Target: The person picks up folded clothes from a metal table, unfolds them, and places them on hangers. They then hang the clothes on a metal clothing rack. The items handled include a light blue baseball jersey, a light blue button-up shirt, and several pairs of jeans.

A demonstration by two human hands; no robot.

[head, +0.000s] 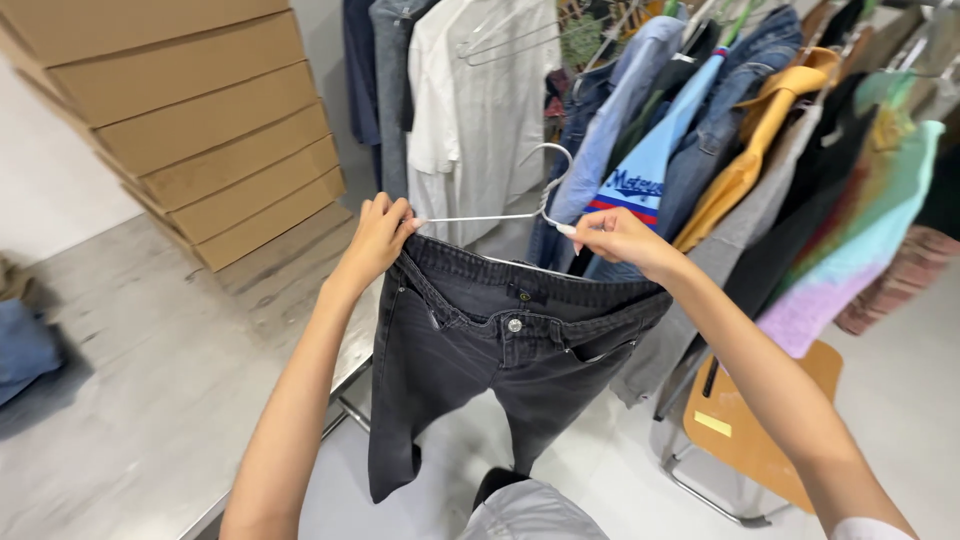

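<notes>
Stacked cardboard boxes sit far left on a grey table. Left hand pinches the black jeans waistband onto a white wire hanger; right hand grips the hanger's neck. Jeans hang mid-scene, clothes rack far right.

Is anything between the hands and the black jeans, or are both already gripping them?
Nothing visible stands between. The left hand and right hand both grip the black jeans at the waistband, together with a white wire hanger.
</notes>
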